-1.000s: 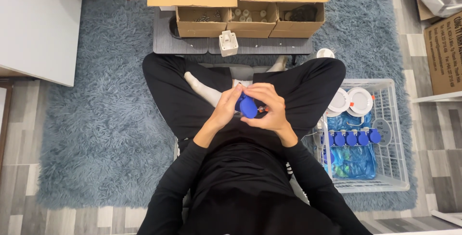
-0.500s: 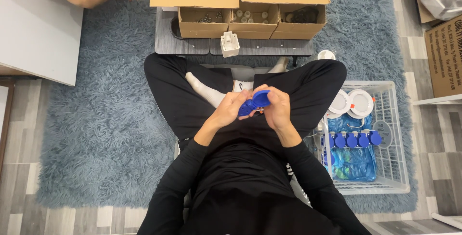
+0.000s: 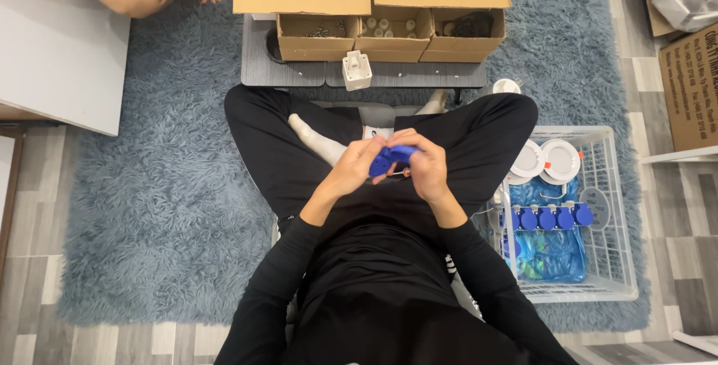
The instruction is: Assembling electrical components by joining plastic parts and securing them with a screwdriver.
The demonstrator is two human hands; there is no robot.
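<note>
Head view shows the left hand [image 3: 353, 170] and right hand [image 3: 426, 167] both closed around a small blue part [image 3: 390, 158] above the lap. Right of the right hand stands a white wire basket [image 3: 617, 260]; beyond both hands sit open cardboard boxes [image 3: 389, 36].

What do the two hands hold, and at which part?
Both hands, left and right, hold a small blue plastic part by its two ends.

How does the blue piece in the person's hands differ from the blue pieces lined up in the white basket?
The blue piece in hand is single and lifted over the lap, gripped by the left hand and right hand; the blue pieces in the basket are several, lying untouched in a row. The held one is partly hidden by fingers; the basket ones show fully, above a blue plastic bag. They share the same bright blue.
</note>
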